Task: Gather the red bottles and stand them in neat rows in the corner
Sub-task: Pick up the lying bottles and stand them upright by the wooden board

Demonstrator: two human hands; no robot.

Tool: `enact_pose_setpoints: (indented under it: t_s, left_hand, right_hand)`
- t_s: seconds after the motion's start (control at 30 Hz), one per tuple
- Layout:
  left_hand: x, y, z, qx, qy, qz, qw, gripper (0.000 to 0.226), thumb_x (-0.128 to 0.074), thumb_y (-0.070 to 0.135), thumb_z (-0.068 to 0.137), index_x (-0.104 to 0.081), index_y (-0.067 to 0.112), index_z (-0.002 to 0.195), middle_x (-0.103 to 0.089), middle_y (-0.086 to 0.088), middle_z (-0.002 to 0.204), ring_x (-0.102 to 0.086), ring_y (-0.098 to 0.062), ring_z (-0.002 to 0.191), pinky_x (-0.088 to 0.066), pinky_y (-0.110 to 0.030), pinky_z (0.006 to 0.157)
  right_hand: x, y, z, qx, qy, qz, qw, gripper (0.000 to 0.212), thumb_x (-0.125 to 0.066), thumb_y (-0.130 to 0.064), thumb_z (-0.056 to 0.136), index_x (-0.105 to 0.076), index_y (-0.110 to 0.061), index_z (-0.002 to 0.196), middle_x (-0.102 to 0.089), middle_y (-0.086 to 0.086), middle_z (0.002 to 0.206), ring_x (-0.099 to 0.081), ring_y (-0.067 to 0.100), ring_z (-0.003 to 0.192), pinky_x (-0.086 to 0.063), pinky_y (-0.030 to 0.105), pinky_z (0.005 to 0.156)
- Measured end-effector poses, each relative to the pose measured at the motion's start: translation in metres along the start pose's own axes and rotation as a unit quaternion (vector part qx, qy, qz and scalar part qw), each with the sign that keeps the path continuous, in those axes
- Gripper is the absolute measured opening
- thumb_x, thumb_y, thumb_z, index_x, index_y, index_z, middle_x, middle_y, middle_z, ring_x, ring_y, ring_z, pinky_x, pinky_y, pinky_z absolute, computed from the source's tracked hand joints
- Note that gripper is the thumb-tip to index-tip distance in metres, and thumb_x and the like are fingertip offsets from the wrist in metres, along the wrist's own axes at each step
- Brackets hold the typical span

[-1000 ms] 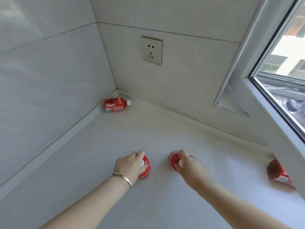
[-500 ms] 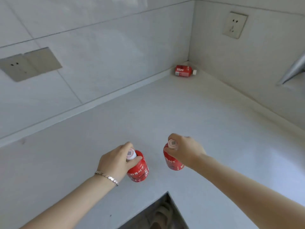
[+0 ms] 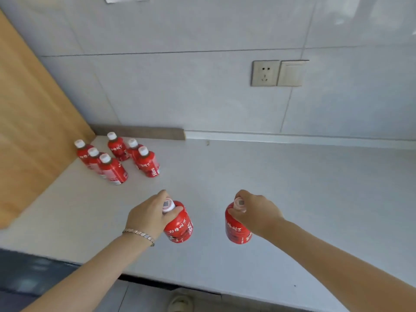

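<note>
A red bottle (image 3: 179,224) is held by its white cap in the left hand (image 3: 148,216), and a second red bottle (image 3: 236,228) likewise in the right hand (image 3: 256,213), each grip closed around the cap near the pale desk's (image 3: 292,199) front edge. Six bottles (image 3: 117,158), apparently in two rows, are stood at the desk's far left corner beside a wooden panel (image 3: 29,122). A socket (image 3: 265,73) is mounted on the grey tiled wall (image 3: 180,86).

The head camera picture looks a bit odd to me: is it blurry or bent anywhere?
Head view: wide-angle bending tilts the wood panel and the standing bottles; slight softness overall, and the labels on both held bottles are smeared; even daylight, faint shadows, mild sheen on wall tiles.
</note>
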State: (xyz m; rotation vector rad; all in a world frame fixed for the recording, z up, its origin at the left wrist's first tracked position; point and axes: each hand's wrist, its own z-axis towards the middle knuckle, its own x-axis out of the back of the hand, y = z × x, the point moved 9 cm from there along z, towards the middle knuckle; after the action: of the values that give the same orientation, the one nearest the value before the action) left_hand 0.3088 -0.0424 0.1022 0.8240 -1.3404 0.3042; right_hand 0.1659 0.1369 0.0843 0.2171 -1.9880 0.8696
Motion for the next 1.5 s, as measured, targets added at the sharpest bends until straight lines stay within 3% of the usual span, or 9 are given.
enact_pose_setpoints:
  t_s: [0.37, 0.53, 0.77, 1.0, 1.07, 1.13, 1.27, 1.4, 1.5]
  left_hand:
    - [0.064, -0.284, 0.12, 0.135, 0.015, -0.003, 0.991, 0.028, -0.06, 0.038, 0.085, -0.052, 0.014, 0.095, -0.062, -0.005, 0.096, -0.062, -0.029, 0.096, -0.042, -0.03, 0.068]
    - [0.066, -0.359, 0.184, 0.152, -0.007, 0.009, 0.988, 0.026, -0.059, 0.034, 0.087, -0.043, 0.014, 0.086, -0.065, -0.012, 0.101, -0.06, -0.032, 0.094, -0.041, -0.034, 0.069]
    - [0.051, -0.419, 0.216, 0.195, 0.01, -0.053, 0.979, 0.027, -0.06, 0.027, 0.088, -0.039, 0.013, 0.08, -0.062, -0.018, 0.098, -0.055, -0.032, 0.084, -0.04, -0.034, 0.068]
    - [0.051, -0.404, 0.221, 0.17, -0.031, 0.115, 0.978, 0.03, -0.059, 0.03, 0.088, -0.056, 0.012, 0.112, -0.053, -0.015, 0.121, -0.048, -0.036, 0.113, -0.047, -0.045, 0.088]
    - [0.055, -0.383, 0.222, 0.108, -0.013, 0.154, 0.982, 0.036, -0.077, 0.015, 0.071, -0.066, 0.012, 0.105, -0.056, -0.02, 0.12, -0.052, -0.043, 0.107, -0.044, -0.053, 0.089]
    - [0.056, -0.34, 0.224, 0.004, -0.01, 0.178, 0.984, 0.041, -0.084, 0.006, 0.056, -0.07, 0.009, 0.095, -0.064, -0.02, 0.102, -0.061, -0.044, 0.088, -0.051, -0.051, 0.076]
    - [0.021, -0.226, 0.201, -0.136, -0.154, 0.118, 0.972, 0.02, -0.046, 0.024, 0.092, -0.056, 0.014, 0.106, -0.058, -0.004, 0.104, -0.062, -0.028, 0.098, -0.047, -0.035, 0.073]
    - [-0.043, -0.111, 0.161, -0.227, -0.317, 0.148, 0.909, 0.027, -0.042, 0.027, 0.092, -0.054, 0.018, 0.114, -0.062, -0.001, 0.118, -0.059, -0.023, 0.109, -0.046, -0.032, 0.089]
    - [-0.078, -0.018, 0.14, -0.276, -0.351, 0.171, 0.878, 0.027, -0.041, 0.027, 0.09, -0.056, 0.02, 0.111, -0.061, 0.002, 0.122, -0.058, -0.022, 0.111, -0.045, -0.03, 0.09]
  right_hand:
    - [-0.116, -0.221, 0.149, 0.025, -0.039, 0.022, 0.999, 0.031, -0.053, -0.033, 0.09, -0.049, -0.02, 0.118, -0.063, 0.007, 0.113, -0.06, 0.025, 0.091, -0.052, 0.034, 0.073]
    - [-0.162, -0.283, 0.198, 0.019, -0.03, 0.047, 0.998, 0.035, -0.053, -0.031, 0.091, -0.048, -0.021, 0.124, -0.061, 0.005, 0.117, -0.062, 0.026, 0.099, -0.051, 0.033, 0.075]
    - [-0.193, -0.335, 0.254, 0.027, -0.002, -0.061, 0.998, 0.031, -0.045, -0.031, 0.095, -0.046, -0.018, 0.124, -0.06, 0.006, 0.115, -0.061, 0.026, 0.102, -0.047, 0.033, 0.076]
    - [-0.198, -0.319, 0.262, -0.009, -0.042, -0.077, 0.996, 0.022, -0.045, -0.023, 0.091, -0.051, -0.014, 0.11, -0.061, 0.005, 0.104, -0.062, 0.027, 0.104, -0.04, 0.03, 0.071]
    - [-0.195, -0.301, 0.254, -0.01, -0.084, -0.095, 0.992, 0.023, -0.045, -0.026, 0.092, -0.056, -0.013, 0.107, -0.061, 0.004, 0.101, -0.061, 0.025, 0.108, -0.046, 0.031, 0.077]
    - [-0.187, -0.274, 0.243, -0.025, -0.123, -0.105, 0.987, 0.031, -0.047, -0.029, 0.092, -0.058, -0.014, 0.117, -0.061, 0.002, 0.119, -0.056, 0.023, 0.116, -0.047, 0.032, 0.092]
    - [-0.161, -0.205, 0.213, -0.091, -0.157, -0.063, 0.981, 0.032, -0.047, -0.025, 0.09, -0.062, -0.011, 0.115, -0.062, 0.004, 0.125, -0.059, 0.023, 0.114, -0.048, 0.032, 0.091]
    - [-0.113, -0.117, 0.156, -0.145, -0.149, -0.049, 0.977, 0.033, -0.046, -0.027, 0.092, -0.059, -0.013, 0.119, -0.057, 0.003, 0.13, -0.058, 0.022, 0.116, -0.047, 0.03, 0.091]
    - [-0.07, -0.041, 0.106, -0.179, -0.106, -0.035, 0.978, 0.031, -0.046, -0.027, 0.092, -0.059, -0.013, 0.117, -0.057, 0.003, 0.128, -0.056, 0.023, 0.117, -0.046, 0.033, 0.095]
